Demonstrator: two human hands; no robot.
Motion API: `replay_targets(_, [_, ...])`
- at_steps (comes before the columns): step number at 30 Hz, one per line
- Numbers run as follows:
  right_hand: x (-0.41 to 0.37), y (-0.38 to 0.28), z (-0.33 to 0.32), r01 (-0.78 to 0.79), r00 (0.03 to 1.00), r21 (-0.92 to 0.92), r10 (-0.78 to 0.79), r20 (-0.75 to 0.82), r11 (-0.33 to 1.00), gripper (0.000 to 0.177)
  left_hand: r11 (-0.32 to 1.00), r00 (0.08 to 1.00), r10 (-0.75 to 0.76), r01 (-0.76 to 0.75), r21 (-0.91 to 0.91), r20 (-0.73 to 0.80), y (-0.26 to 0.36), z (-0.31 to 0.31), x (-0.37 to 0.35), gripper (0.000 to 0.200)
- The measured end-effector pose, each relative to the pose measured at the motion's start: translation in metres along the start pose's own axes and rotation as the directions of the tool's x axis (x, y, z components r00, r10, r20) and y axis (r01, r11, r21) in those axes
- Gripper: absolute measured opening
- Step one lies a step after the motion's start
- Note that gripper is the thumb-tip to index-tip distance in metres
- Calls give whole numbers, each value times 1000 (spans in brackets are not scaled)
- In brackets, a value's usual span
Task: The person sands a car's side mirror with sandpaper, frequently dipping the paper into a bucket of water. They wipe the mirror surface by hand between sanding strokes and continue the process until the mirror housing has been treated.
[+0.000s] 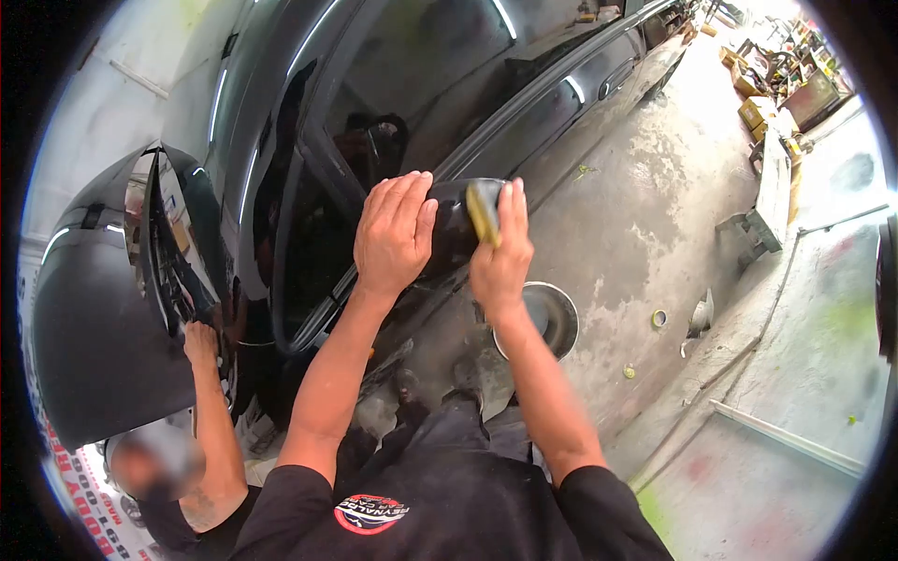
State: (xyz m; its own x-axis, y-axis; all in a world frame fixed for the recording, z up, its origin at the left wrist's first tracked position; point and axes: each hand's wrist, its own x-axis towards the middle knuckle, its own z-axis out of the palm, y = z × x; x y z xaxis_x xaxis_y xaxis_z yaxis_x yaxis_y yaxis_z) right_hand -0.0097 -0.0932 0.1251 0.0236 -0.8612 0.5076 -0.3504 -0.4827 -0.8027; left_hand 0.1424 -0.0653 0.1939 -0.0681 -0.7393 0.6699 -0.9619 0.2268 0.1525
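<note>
A dark side mirror juts from the black car door beneath both my hands. My left hand is closed over the left end of its housing, fingers together along the top. At the other end, my right hand grips a yellow-and-grey sanding pad, fingers pressed along its outer side. The pad is blurred and lies against the mirror's right end; its underside is hidden.
A bucket stands on the concrete floor below my right forearm. Tape rolls lie farther right. At left, a co-worker's hand touches the car near the headlight. Boxes and clutter line the far right wall.
</note>
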Motion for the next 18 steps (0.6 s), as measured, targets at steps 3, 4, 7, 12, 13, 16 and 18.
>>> replay_targets(3, [-7, -1, -3, -60, 998, 66, 59, 16, 996, 64, 1000, 1000, -7, 7, 3, 12, 2, -2, -3, 28])
replay_targets(4, [-18, -7, -5, -66, 998, 90, 66, 7, 994, 65, 1000, 1000, -11, 11, 0, 10, 3, -1, -2, 28])
replay_targets(7, [-43, -15, 5, -120, 979, 301, 163, -122, 946, 52, 1000, 1000, -4, 4, 20, 14, 2, 0, -3, 29])
replay_targets(12, [13, -17, -21, -670, 705, 550, 660, 259, 500, 48, 1000, 1000, -1, 0, 15, 2, 2, 0, -5, 29])
replay_targets(13, [-9, -16, -9, -521, 820, 575, 556, 134, 631, 48, 1000, 1000, 3, -3, 15, -4, 1, 1, -4, 29])
replay_targets(16, [-51, -27, 9, -228, 945, 520, 315, -84, 823, 51, 1000, 1000, 0, 0, 1, -18, 2, 1, -1, 28])
replay_targets(18, [-25, -9, 12, -183, 941, 428, 284, -185, 885, 42, 1000, 1000, 8, -8, 16, -20, 2, 1, -2, 28])
